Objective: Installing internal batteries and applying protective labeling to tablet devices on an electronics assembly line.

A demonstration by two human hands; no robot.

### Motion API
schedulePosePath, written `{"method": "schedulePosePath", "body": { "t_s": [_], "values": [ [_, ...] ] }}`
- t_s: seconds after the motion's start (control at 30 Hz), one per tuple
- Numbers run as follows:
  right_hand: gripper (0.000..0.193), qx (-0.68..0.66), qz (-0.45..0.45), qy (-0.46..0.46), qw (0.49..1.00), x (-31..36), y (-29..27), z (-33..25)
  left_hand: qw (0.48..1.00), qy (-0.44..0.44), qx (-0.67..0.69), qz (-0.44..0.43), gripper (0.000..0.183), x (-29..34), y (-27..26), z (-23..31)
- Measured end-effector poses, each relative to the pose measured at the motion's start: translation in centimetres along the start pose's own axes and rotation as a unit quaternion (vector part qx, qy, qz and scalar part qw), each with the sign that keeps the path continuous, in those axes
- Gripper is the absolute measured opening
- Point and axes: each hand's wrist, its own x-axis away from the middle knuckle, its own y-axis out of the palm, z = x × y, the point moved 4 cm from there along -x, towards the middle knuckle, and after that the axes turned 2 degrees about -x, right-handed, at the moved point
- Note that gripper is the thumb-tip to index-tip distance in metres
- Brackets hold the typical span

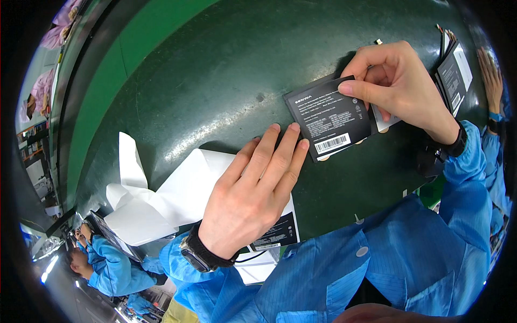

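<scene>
A black battery label [335, 116] with white print and a barcode lies at the centre right, over a flat dark battery [300, 90] whose edge shows beneath it. My right hand [397, 86] pinches the label's upper right corner between thumb and bent fingers. Flat on the left side is my left hand [253, 183], its fingers stretched out and the tips at the label's lower left edge. Under that hand runs a white backing sheet [199, 175], curled and crumpled at its left end. Another black label [277, 232] shows on the sheet below my left wrist.
A dark green table [226, 70] spreads around my hands. Several batteries with wires [453, 75] stand stacked at the far right, near another person's hand [490, 75]. At the lower left a person in blue [116, 269] sits by the table.
</scene>
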Motion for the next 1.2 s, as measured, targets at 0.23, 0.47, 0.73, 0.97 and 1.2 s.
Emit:
{"method": "schedulePosePath", "body": {
  "t_s": [0.23,0.47,0.73,0.97,1.2],
  "values": [
    [0.016,-0.001,-0.001,0.004,1.0,0.0,0.0,0.1,1.0,-0.01,0.007,0.009,0.063,0.1,0.2,0.1],
    [0.016,0.012,0.009,0.005,1.0,-0.1,0.0,0.3,1.0,0.002,0.029,-0.003,0.061,-0.4,0.0,-0.1],
    [0.012,0.036,0.017,-0.028,0.999,0.0,0.3,-0.3,0.999,-0.004,0.043,-0.001,0.063,-0.3,0.0,-0.1],
    [0.02,0.076,0.04,-0.016,0.996,0.4,0.3,-1.0,0.998,-0.019,0.05,-0.022,0.066,-0.4,-0.2,0.4],
    [0.022,0.136,0.078,-0.089,0.984,0.5,0.4,-0.4,1.0,-0.021,0.012,-0.006,0.066,-0.2,0.1,0.9]
  ]
}}
